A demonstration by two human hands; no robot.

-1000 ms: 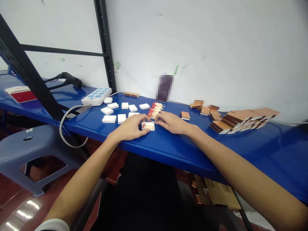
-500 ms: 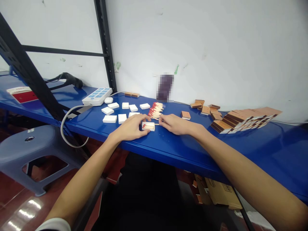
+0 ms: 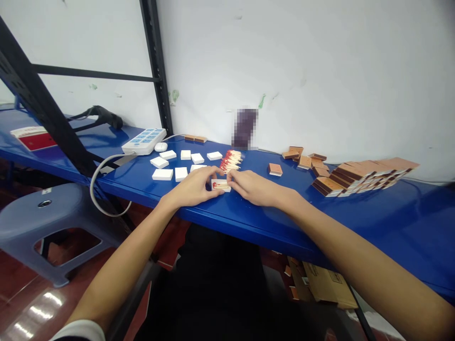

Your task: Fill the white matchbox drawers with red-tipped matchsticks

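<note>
Head view: left hand (image 3: 194,187) pinches 1 white tray (image 3: 227,190) on the blue table (image 3: 373,213), matches (image 3: 218,185) inside heads-left. Right hand (image 3: 250,184) at tray's right end; cannot tell whether pinching. Advised: lay each parallel, flat.

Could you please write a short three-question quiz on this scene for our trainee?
1. What does the left hand hold?
2. True or false: the stacked brown matchboxes stand to the left of the loose matches.
3. Where do the loose matches lie? (a) on the floor (b) on the blue table (c) on the stool

Key: 1. A white tray with matches inside. 2. False, to the right. 3. b
</note>
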